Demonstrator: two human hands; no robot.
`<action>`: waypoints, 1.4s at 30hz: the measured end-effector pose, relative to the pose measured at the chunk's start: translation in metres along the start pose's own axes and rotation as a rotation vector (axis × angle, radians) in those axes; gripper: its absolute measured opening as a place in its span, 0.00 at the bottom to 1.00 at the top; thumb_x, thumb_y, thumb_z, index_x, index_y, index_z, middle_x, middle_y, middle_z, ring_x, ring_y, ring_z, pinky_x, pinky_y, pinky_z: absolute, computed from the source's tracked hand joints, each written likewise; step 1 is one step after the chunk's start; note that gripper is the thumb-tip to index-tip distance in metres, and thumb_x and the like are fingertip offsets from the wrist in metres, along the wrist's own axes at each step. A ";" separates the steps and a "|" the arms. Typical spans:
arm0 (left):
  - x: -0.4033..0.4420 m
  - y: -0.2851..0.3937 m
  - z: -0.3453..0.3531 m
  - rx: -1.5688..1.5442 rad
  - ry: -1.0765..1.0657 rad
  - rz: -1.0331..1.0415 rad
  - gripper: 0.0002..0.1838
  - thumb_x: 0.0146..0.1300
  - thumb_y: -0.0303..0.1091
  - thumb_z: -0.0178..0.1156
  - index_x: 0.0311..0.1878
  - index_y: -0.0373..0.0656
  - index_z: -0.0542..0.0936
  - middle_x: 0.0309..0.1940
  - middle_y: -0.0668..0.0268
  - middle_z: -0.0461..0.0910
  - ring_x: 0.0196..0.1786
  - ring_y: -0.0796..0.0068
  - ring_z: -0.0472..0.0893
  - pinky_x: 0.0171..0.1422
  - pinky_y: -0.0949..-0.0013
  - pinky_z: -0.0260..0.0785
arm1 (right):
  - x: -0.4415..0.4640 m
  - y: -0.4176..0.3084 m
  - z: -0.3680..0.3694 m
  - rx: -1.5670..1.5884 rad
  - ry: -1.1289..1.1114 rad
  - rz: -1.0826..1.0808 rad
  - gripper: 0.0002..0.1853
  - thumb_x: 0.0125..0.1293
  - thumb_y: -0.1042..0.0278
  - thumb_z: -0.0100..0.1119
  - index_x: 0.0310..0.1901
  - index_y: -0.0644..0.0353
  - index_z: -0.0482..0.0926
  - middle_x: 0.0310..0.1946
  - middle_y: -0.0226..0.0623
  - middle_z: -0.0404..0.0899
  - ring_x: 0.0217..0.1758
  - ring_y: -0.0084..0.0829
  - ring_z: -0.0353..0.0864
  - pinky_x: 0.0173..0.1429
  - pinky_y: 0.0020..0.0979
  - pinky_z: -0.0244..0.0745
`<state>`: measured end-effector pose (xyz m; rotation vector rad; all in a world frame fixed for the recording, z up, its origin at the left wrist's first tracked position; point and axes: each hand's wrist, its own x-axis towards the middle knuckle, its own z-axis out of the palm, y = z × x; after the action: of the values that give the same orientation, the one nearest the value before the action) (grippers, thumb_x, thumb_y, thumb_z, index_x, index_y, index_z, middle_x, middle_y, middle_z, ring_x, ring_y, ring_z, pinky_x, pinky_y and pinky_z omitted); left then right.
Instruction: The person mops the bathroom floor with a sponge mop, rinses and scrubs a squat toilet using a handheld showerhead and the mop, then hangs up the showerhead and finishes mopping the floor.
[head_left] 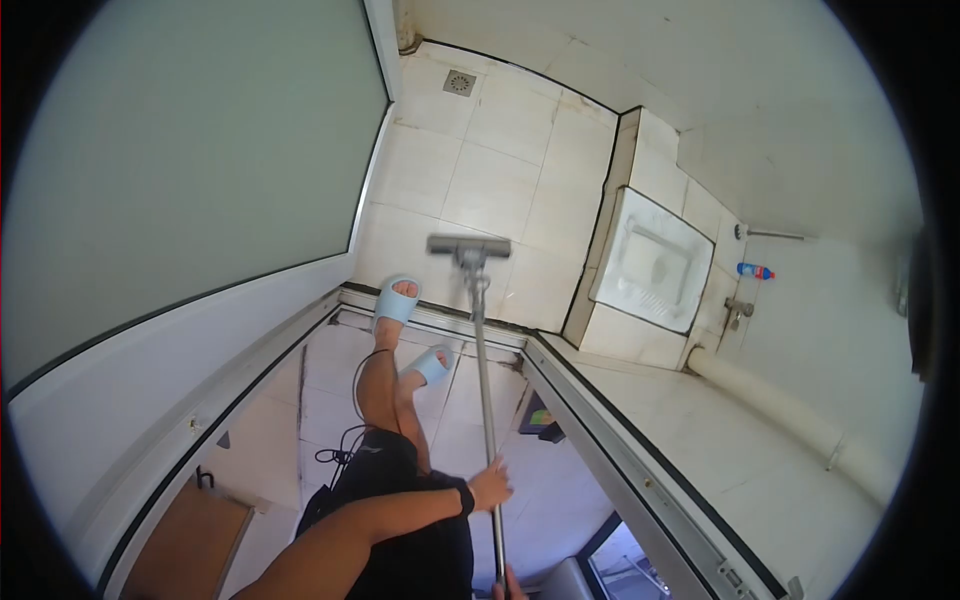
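A mop with a long metal pole [486, 390] runs up from the bottom of the view. Its wide grey head [468, 246] is on the pale tiled floor just past the door sill, slightly blurred. My left hand [490, 486], with a black band at the wrist, is closed around the lower part of the pole. Below it, at the bottom edge, my right hand [512, 584] is partly cut off, its fingers wrapped about the pole's end. One foot in a light blue slipper [396, 303] is by the sill, left of the pole.
A frosted door panel [200, 150] stands at the left. The metal door frame [640, 470] crosses at right. Beyond lie a floor drain [459, 83], a raised squat toilet [655, 262], a blue bottle [755, 271] and a pipe [770, 405]. A black cable [345, 447] hangs by my leg.
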<state>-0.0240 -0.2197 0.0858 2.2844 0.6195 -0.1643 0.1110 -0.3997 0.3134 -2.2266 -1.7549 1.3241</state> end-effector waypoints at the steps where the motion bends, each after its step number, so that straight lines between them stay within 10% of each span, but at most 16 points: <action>1: 0.002 0.025 0.010 -0.144 -0.357 0.108 0.11 0.54 0.44 0.65 0.39 0.53 0.84 0.43 0.65 0.85 0.57 0.65 0.78 0.74 0.48 0.52 | -0.019 -0.012 -0.014 0.034 -0.134 0.287 0.24 0.73 0.63 0.53 0.66 0.66 0.68 0.35 0.61 0.79 0.32 0.57 0.76 0.38 0.49 0.70; 3: -0.010 0.058 0.027 -0.190 -0.218 0.143 0.08 0.51 0.47 0.68 0.30 0.58 0.84 0.33 0.72 0.85 0.45 0.69 0.82 0.66 0.54 0.59 | -0.059 0.019 -0.009 0.010 0.002 0.101 0.20 0.72 0.65 0.55 0.62 0.66 0.73 0.41 0.59 0.80 0.39 0.57 0.77 0.45 0.49 0.69; 6: -0.022 0.070 0.028 -0.205 -0.083 0.106 0.06 0.51 0.43 0.67 0.29 0.57 0.82 0.28 0.73 0.82 0.42 0.70 0.81 0.59 0.60 0.61 | -0.077 0.030 -0.010 0.240 -0.073 0.369 0.20 0.71 0.66 0.55 0.61 0.65 0.74 0.44 0.58 0.79 0.40 0.55 0.76 0.44 0.49 0.69; 9: -0.018 0.048 0.029 -0.206 -0.060 0.051 0.02 0.52 0.39 0.65 0.29 0.57 0.82 0.28 0.73 0.82 0.42 0.70 0.81 0.59 0.58 0.62 | -0.053 0.029 0.000 0.140 -0.188 0.467 0.21 0.71 0.65 0.55 0.63 0.62 0.73 0.34 0.56 0.80 0.31 0.50 0.76 0.36 0.47 0.69; 13: -0.017 -0.004 0.044 -0.203 -0.006 0.018 0.05 0.55 0.33 0.58 0.29 0.56 0.83 0.27 0.68 0.83 0.41 0.66 0.82 0.59 0.54 0.64 | 0.006 0.011 0.033 0.014 0.014 0.020 0.21 0.72 0.64 0.54 0.65 0.59 0.73 0.12 0.46 0.69 0.12 0.41 0.67 0.21 0.42 0.63; 15: -0.014 -0.048 0.038 -0.114 0.030 -0.031 0.06 0.54 0.33 0.58 0.25 0.54 0.83 0.26 0.67 0.83 0.41 0.65 0.82 0.65 0.53 0.63 | 0.059 -0.030 0.031 0.124 -0.065 0.214 0.17 0.71 0.67 0.57 0.57 0.62 0.79 0.20 0.44 0.76 0.16 0.33 0.72 0.23 0.36 0.67; 17: -0.012 -0.093 0.036 0.115 0.160 -0.071 0.07 0.53 0.34 0.58 0.21 0.54 0.81 0.24 0.69 0.81 0.41 0.67 0.81 0.72 0.53 0.59 | 0.110 -0.045 0.036 0.179 -0.217 0.328 0.27 0.70 0.63 0.55 0.68 0.63 0.66 0.25 0.59 0.77 0.30 0.57 0.82 0.32 0.44 0.74; 25: -0.019 -0.222 -0.092 0.195 0.294 -0.196 0.03 0.53 0.35 0.62 0.31 0.51 0.81 0.33 0.69 0.78 0.52 0.69 0.75 0.78 0.48 0.49 | 0.219 -0.112 0.044 0.553 0.011 0.156 0.28 0.66 0.72 0.61 0.67 0.66 0.67 0.28 0.38 0.81 0.23 0.23 0.78 0.25 0.27 0.72; 31: 0.002 -0.205 -0.120 0.017 0.363 -0.209 0.08 0.49 0.36 0.64 0.33 0.47 0.80 0.32 0.67 0.77 0.51 0.66 0.75 0.78 0.45 0.45 | 0.182 -0.117 -0.024 0.944 0.148 0.102 0.24 0.66 0.72 0.64 0.62 0.69 0.70 0.50 0.45 0.77 0.36 0.30 0.84 0.35 0.25 0.79; 35: 0.017 -0.176 -0.117 -0.097 0.405 -0.269 0.09 0.48 0.37 0.64 0.32 0.46 0.80 0.31 0.67 0.77 0.49 0.65 0.75 0.78 0.45 0.44 | 0.147 -0.104 -0.034 0.828 0.294 0.106 0.20 0.66 0.75 0.61 0.58 0.70 0.72 0.52 0.47 0.75 0.40 0.34 0.85 0.35 0.26 0.78; 37: 0.016 -0.151 -0.114 -0.090 0.414 -0.260 0.07 0.48 0.37 0.64 0.30 0.47 0.79 0.30 0.68 0.77 0.48 0.63 0.75 0.77 0.42 0.43 | 0.129 -0.124 -0.054 0.824 0.417 0.323 0.12 0.67 0.66 0.60 0.41 0.69 0.77 0.44 0.46 0.78 0.38 0.36 0.81 0.39 0.32 0.73; 39: 0.016 -0.126 -0.107 -0.254 0.413 -0.214 0.06 0.47 0.37 0.64 0.29 0.49 0.79 0.29 0.68 0.77 0.47 0.62 0.74 0.76 0.39 0.42 | 0.103 -0.115 -0.061 0.588 0.568 0.175 0.10 0.68 0.70 0.60 0.46 0.67 0.82 0.31 0.43 0.81 0.21 0.27 0.75 0.27 0.29 0.72; 42: 0.018 -0.073 -0.095 -0.419 0.595 -0.219 0.03 0.49 0.33 0.62 0.27 0.49 0.77 0.27 0.69 0.74 0.45 0.62 0.73 0.75 0.37 0.43 | 0.072 -0.119 -0.094 0.583 0.618 0.291 0.07 0.64 0.72 0.64 0.36 0.69 0.82 0.39 0.41 0.81 0.28 0.24 0.75 0.31 0.23 0.70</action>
<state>-0.0494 -0.1023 0.1017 1.8388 1.0919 0.5159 0.0746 -0.2540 0.3879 -2.2256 -0.7487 0.8631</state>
